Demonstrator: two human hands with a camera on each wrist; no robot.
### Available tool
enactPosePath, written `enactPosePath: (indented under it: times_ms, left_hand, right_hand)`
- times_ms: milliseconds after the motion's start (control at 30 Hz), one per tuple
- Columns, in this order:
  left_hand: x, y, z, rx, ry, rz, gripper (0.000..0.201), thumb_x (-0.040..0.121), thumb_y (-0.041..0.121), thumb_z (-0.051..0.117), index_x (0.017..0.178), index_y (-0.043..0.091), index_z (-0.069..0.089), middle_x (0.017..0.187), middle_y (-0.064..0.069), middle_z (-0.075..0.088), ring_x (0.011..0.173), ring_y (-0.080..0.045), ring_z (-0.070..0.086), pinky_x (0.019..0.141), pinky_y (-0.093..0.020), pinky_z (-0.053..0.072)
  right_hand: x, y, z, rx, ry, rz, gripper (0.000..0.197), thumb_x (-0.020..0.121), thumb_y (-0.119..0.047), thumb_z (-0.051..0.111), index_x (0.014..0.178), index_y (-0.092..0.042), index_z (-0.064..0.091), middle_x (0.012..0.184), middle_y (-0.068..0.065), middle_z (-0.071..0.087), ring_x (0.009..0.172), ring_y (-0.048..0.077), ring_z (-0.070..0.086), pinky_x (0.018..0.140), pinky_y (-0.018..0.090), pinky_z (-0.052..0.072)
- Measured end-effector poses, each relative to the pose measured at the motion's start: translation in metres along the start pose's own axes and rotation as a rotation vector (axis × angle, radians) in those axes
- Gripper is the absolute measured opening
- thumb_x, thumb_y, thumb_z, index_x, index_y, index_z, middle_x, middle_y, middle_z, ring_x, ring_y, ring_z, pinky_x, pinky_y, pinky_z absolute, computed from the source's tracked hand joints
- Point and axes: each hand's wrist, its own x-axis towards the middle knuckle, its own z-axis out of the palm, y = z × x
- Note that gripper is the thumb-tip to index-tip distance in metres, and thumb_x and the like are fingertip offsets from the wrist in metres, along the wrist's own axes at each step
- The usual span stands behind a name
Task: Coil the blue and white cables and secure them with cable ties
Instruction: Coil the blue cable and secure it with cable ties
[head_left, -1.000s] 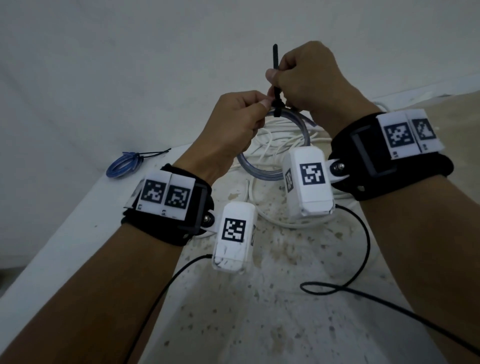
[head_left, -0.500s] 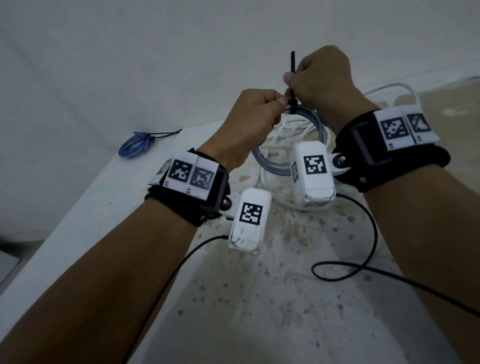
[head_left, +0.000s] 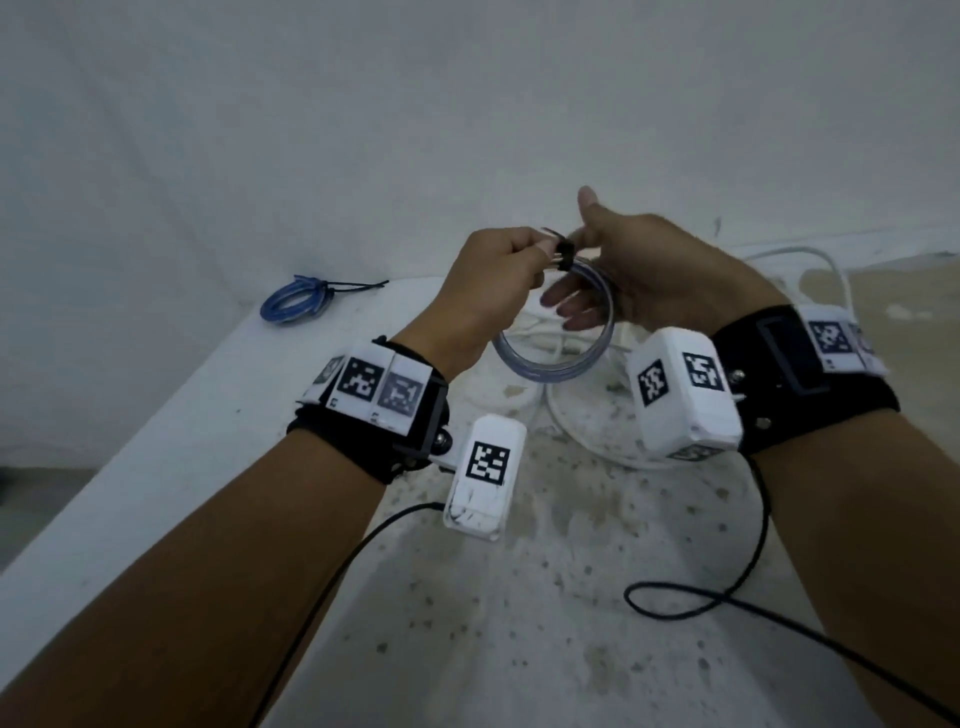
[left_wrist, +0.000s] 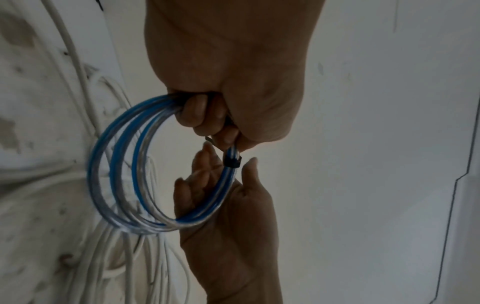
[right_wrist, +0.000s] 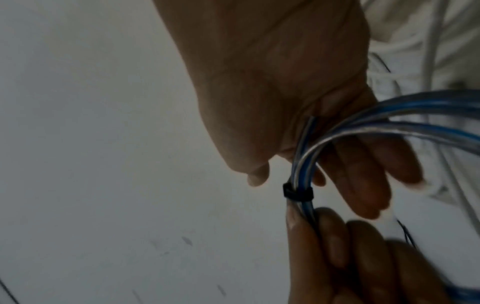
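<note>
Both forearms were bare. The left hand (head_left: 485, 291) and right hand (head_left: 660, 270) each emerged from a black wrist strap (head_left: 374, 441) topped with white cards printed with black square-code markers (head_left: 374, 387). A white, rounded box-shaped camera housing (head_left: 485, 475), also bearing a black-and-white code marker, hung from the left strap on a bracket with a silver screw (head_left: 443, 440); a larger-looking twin (head_left: 680, 395) sat at the right wrist strap (head_left: 800, 379). A thin black cable (head_left: 332, 582) trailed from the left unit, another (head_left: 748, 571) looped away from the right.
</note>
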Motion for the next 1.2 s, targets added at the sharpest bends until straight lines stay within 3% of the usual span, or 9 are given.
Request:
enactPosePath:
  times_ms: [100, 200, 367, 467, 600, 767, 867, 1000, 1200]
  left_hand:
    - [-0.008, 0.002, -0.023, -0.069, 0.027, -0.037, 0.02, 0.099, 0.014, 0.05, 0.085, 0.011, 0.065, 0.047, 0.011, 0.046, 0.038, -0.005, 0.032, 0.041, -0.018, 0.024]
    - [-0.016, 0.008, -0.05, -0.131, 0.071, -0.057, 0.012, 0.097, 0.02, 0.057, 0.097, 0.008, 0.06, 0.058, 0.0, 0.05, 0.037, -0.008, 0.033, 0.04, -0.02, 0.027]
    - [-0.026, 0.005, -0.099, -0.253, 0.197, -0.044, 0.036, 0.096, 0.041, 0.057, 0.09, 0.006, 0.066, 0.057, 0.0, 0.062, 0.047, -0.014, 0.049, 0.051, -0.025, 0.045]
    - [-0.034, -0.008, -0.12, -0.594, 0.24, -0.114, 0.039, 0.101, 0.04, 0.047, 0.086, 0.008, 0.064, 0.057, 0.0, 0.056, 0.049, -0.014, 0.052, 0.052, -0.025, 0.049]
    - [-0.043, -0.023, -0.142, -0.859, 0.342, -0.199, 0.035, 0.102, 0.037, 0.045, 0.09, 0.01, 0.064, 0.052, 0.006, 0.038, 0.04, -0.006, 0.035, 0.043, -0.018, 0.035]
    - [-0.047, -0.042, -0.18, -0.742, 0.521, -0.262, 0.032, 0.1, 0.034, 0.052, 0.074, 0.016, 0.053, 0.045, 0.008, 0.029, 0.036, -0.006, 0.019, 0.036, -0.019, 0.014]
    - [-0.047, -0.06, -0.202, -0.65, 0.546, -0.343, 0.03, 0.098, 0.03, 0.057, 0.073, 0.016, 0.052, 0.045, 0.007, 0.037, 0.033, -0.006, 0.021, 0.034, -0.019, 0.016]
    - [-0.041, -0.077, -0.217, -0.588, 0.541, -0.387, 0.028, 0.096, 0.029, 0.06, 0.073, 0.015, 0.057, 0.055, 0.002, 0.046, 0.038, -0.007, 0.027, 0.038, -0.019, 0.02]
    - [-0.019, -0.109, -0.242, -0.751, 0.625, -0.446, 0.029, 0.101, 0.031, 0.051, 0.088, 0.006, 0.06, 0.066, -0.008, 0.063, 0.058, -0.017, 0.06, 0.062, -0.027, 0.056]
  right_hand:
    - [-0.003, -0.01, 0.025, -0.07, -0.077, 0.007, 0.04, 0.1, -0.049, 0.046, 0.086, -0.014, 0.059, 0.053, 0.002, 0.049, 0.041, 0.014, 0.041, 0.049, 0.029, 0.046]
    - [0.001, -0.024, 0.051, -0.026, -0.071, -0.038, 0.036, 0.1, -0.043, 0.049, 0.075, -0.018, 0.051, 0.051, -0.006, 0.026, 0.041, 0.009, 0.021, 0.046, 0.023, 0.025]
    - [0.008, -0.044, 0.102, 0.179, 0.019, -0.123, 0.032, 0.1, -0.038, 0.053, 0.078, -0.014, 0.051, 0.05, -0.006, 0.026, 0.041, 0.008, 0.02, 0.037, 0.021, 0.022]
    - [0.014, -0.047, 0.135, 0.262, 0.102, -0.172, 0.034, 0.101, -0.036, 0.052, 0.076, -0.012, 0.053, 0.048, -0.006, 0.027, 0.039, 0.009, 0.02, 0.038, 0.021, 0.021]
    - [0.024, -0.036, 0.176, 0.261, 0.138, -0.219, 0.036, 0.102, -0.035, 0.05, 0.085, -0.005, 0.059, 0.046, -0.006, 0.03, 0.04, 0.011, 0.023, 0.045, 0.025, 0.026]
    - [0.034, -0.021, 0.19, 0.044, -0.167, -0.104, 0.034, 0.1, -0.033, 0.053, 0.105, -0.004, 0.07, 0.075, 0.005, 0.067, 0.065, 0.016, 0.06, 0.068, 0.03, 0.054]
    - [0.044, -0.015, 0.187, -0.137, -0.303, -0.032, 0.027, 0.096, -0.028, 0.059, 0.111, -0.009, 0.071, 0.091, 0.004, 0.073, 0.078, 0.014, 0.065, 0.078, 0.032, 0.057]
    - [0.071, -0.005, 0.197, -0.081, -0.319, 0.059, 0.018, 0.094, -0.02, 0.062, 0.101, -0.007, 0.071, 0.081, 0.002, 0.071, 0.067, 0.011, 0.065, 0.063, 0.025, 0.058]
    - [0.132, -0.001, 0.22, 0.05, -0.202, 0.099, 0.012, 0.096, -0.015, 0.06, 0.092, -0.007, 0.069, 0.074, 0.001, 0.071, 0.062, 0.009, 0.064, 0.057, 0.023, 0.059]
